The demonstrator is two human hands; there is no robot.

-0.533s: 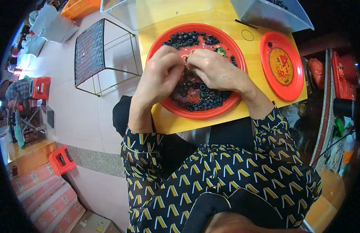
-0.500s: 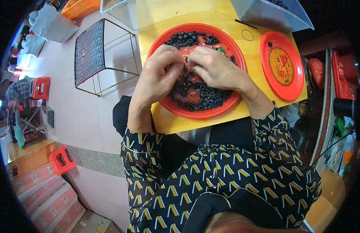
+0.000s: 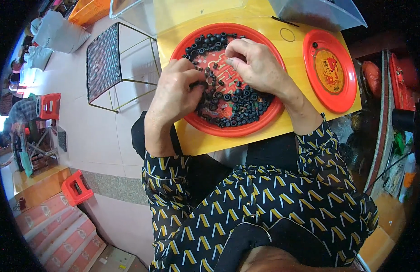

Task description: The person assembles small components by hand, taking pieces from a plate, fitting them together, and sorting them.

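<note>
A round red tray holds many small black ring-shaped and cap-like parts. They lie mostly along its far left and near sides, and the red patterned bottom shows in the middle. My left hand is over the tray's left side, fingers curled in toward the parts; what they close on is hidden. Above the far right of the tray is my right hand, its thumb and fingertips drawn together. Whatever may be between them is too small to make out.
The tray sits on a yellow table. To the right lies a red plate with one black part on it. A grey plastic bin, a black stick and a thin ring are at the back. A woven stool stands left.
My hands have moved apart from the tray's middle, the left down and left, the right slightly up and right. The parts lie differently, and more of the tray's bottom shows.
</note>
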